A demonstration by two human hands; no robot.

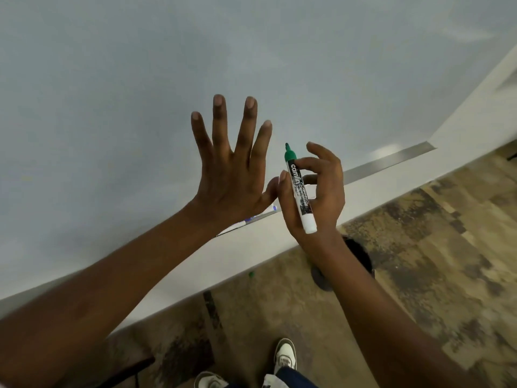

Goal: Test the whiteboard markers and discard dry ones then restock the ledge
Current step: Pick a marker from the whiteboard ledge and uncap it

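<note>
My right hand (319, 191) grips an uncapped green whiteboard marker (300, 191), white barrel with a black label, its green tip pointing up toward the whiteboard (140, 79). My left hand (232, 169) is raised in front of the board with its fingers spread straight; whether the palm touches the surface I cannot tell. Below my left hand a blue marker (251, 218) lies along the ledge (386, 161) at the board's lower edge, partly hidden by my wrist. A small green cap (251, 274) lies on the floor by the wall.
A white wall strip (223, 264) runs below the board down to a worn patterned floor (419, 275). A dark round object (361, 253) sits on the floor behind my right forearm. My shoes (284, 357) show at the bottom.
</note>
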